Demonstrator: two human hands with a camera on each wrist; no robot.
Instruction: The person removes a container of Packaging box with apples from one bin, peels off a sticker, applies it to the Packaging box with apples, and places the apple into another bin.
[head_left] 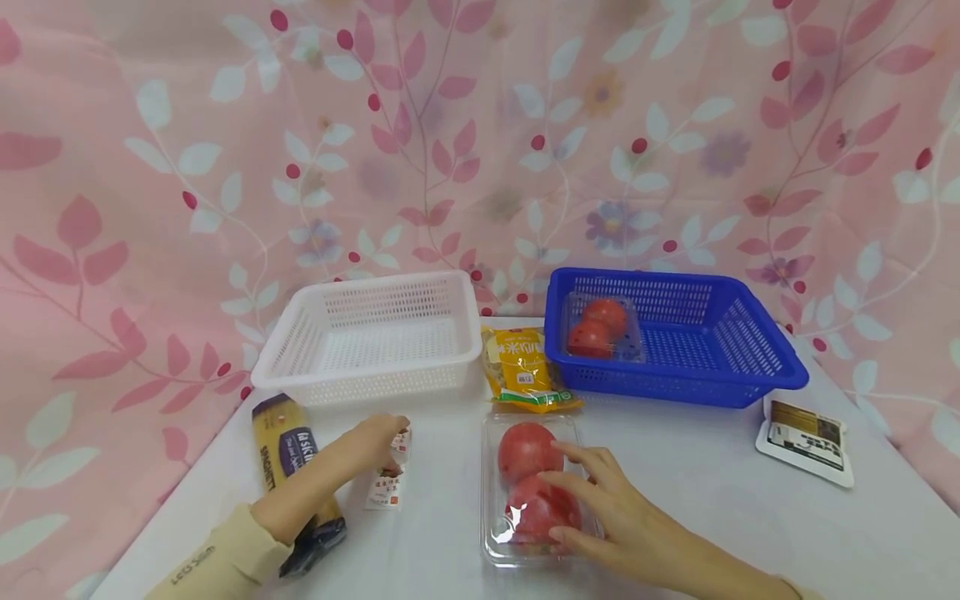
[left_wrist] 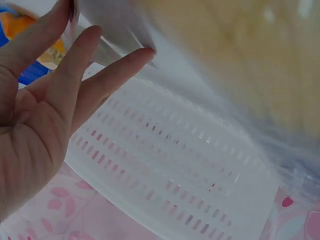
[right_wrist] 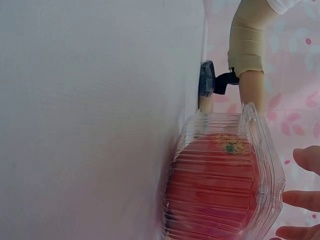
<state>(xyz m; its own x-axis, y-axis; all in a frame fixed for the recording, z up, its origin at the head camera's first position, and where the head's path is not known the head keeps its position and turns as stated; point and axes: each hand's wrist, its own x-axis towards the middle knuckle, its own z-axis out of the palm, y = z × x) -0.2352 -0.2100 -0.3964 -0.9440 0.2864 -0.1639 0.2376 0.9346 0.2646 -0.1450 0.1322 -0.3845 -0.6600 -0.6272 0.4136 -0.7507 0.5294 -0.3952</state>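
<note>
Right hand w/ fingers spread nearly straight, laid over the clear plastic clamshell pack of two red tomatoes; no curl round it, fingertips just at the lid edge in the wrist view. Pack sits near-centre on the white counter, ribbed lid, tomatoes round & glossy, one showing a green stem spot.

Left hand reaches to small white packets w/ red print, left of the pack; fingers straight & loosely spread in the wrist view, touching clear wrap, holding nothing.

Under the left forearm: long yellow spaghetti pack, dark label reading "SPAGHETTI" & "la Sicil…". Sleeve reads "Let's Slim". Yellow snack bag w/ Chinese characters lies far of the pack, between white perforated basket far left & blue perforated basket far right, which holds a 2nd tomato clamshell. White-edged sachet at right, print too small to read.
</note>
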